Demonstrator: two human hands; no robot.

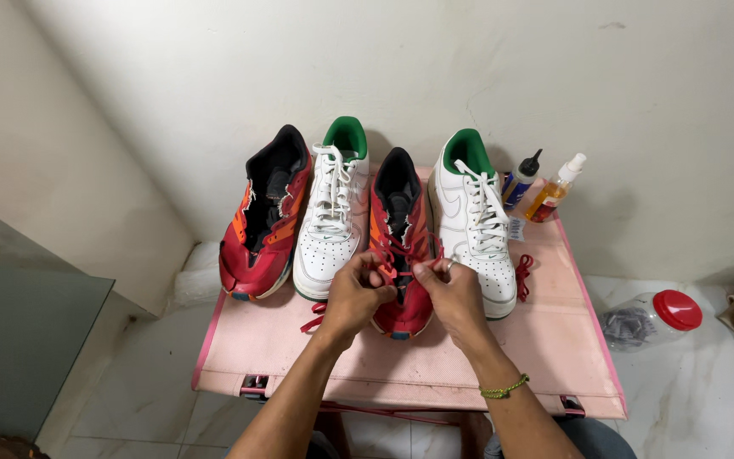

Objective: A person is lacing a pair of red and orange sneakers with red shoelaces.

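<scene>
Both hands' grip on red lace (401,263); four shoes.

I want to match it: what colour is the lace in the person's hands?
Red, like the shoe it threads; the lace shows best in the head view.

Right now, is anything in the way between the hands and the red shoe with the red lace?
Nothing visible is in the way. The left hand and the right hand are already on the red lace of the red shoe. The white shoes stand close beside it, one on each side, not in front.
</scene>
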